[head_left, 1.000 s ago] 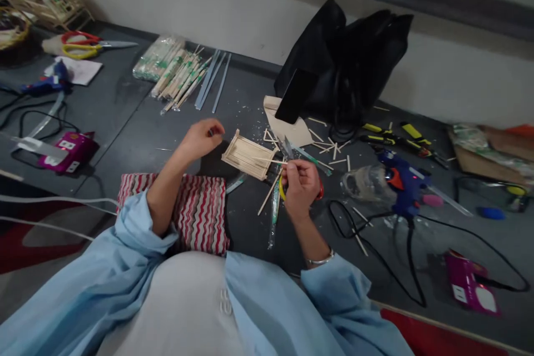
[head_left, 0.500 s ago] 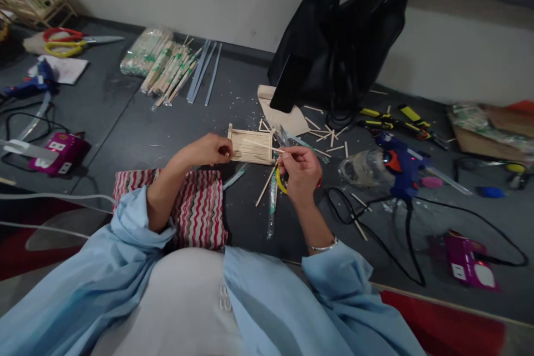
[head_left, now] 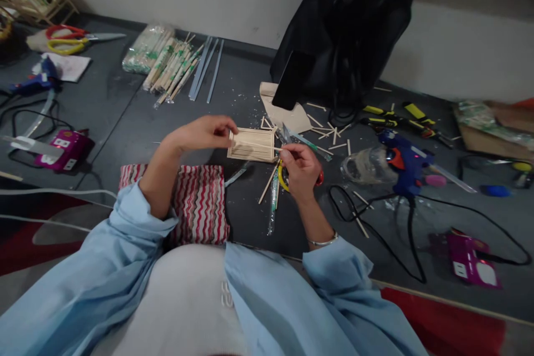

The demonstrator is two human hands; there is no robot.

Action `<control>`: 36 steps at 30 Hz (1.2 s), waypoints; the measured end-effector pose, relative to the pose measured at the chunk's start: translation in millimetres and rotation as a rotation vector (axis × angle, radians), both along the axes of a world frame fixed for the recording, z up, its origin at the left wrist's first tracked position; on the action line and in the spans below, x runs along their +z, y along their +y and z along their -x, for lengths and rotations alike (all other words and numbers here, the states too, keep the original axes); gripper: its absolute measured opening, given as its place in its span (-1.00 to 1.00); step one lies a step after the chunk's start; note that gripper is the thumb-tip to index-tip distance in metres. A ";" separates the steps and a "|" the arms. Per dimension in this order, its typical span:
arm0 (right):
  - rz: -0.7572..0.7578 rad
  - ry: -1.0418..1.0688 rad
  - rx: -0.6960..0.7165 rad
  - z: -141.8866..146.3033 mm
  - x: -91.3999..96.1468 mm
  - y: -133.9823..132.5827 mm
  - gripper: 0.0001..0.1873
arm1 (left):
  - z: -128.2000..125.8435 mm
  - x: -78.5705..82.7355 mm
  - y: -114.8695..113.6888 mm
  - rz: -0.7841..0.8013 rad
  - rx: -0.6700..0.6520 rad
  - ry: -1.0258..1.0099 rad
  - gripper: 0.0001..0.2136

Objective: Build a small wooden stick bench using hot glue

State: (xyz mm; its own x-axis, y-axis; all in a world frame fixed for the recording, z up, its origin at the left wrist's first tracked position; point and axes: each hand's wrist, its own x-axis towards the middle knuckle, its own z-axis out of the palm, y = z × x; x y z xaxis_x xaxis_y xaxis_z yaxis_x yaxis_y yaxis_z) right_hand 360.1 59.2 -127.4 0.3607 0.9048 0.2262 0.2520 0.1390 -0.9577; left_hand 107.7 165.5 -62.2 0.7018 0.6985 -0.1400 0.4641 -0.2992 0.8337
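A small rectangular wooden stick tray (head_left: 251, 151), built of thin sticks laid side by side with a raised edge, lies on the dark table in front of me. My left hand (head_left: 205, 132) is at its left end, thumb and fingers curled around the upper left corner; the fingertips partly hide that corner. My right hand (head_left: 303, 171) pinches a thin wooden stick (head_left: 267, 145) by its right end, and the stick reaches left across the tray. Under and beside my right hand lie scissors (head_left: 282, 178) with yellow and red handles, partly covered.
Cut stick pieces (head_left: 335, 134) lie beyond my right hand, near a phone (head_left: 292, 80) leaning on a black bag (head_left: 334, 39). A blue glue gun (head_left: 406, 164) with its cable is at right. Wrapped stick bundles (head_left: 173, 67) lie back left, a striped cloth (head_left: 200, 206) near my left forearm.
My left hand has moved up along the tray's left end to its upper corner. The right hand keeps its pinch on the stick, almost unmoved. The view has shifted slightly.
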 end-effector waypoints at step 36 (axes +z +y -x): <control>-0.005 -0.524 -0.212 -22.7 1.5 5.6 -0.83 | -17.2 -45.1 1.7 -0.261 0.200 -0.231 -0.76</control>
